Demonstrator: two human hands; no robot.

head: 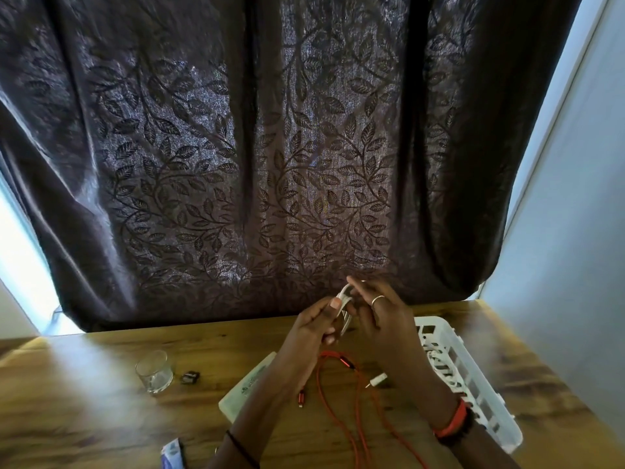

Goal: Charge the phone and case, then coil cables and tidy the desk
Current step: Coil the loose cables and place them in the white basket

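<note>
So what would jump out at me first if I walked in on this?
The big dark leaf-patterned curtain fills the view behind the wooden desk. In front of it, the left hand and right hand hold a small coil of white cable between them. Below them a red cable sprawls loose on the wood, with a white basket to its right.

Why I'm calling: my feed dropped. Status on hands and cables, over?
Left hand and right hand both hold white cable, looped, above desk. Red cable loose on desk, uncoiled. Nothing seen in the way.
</note>
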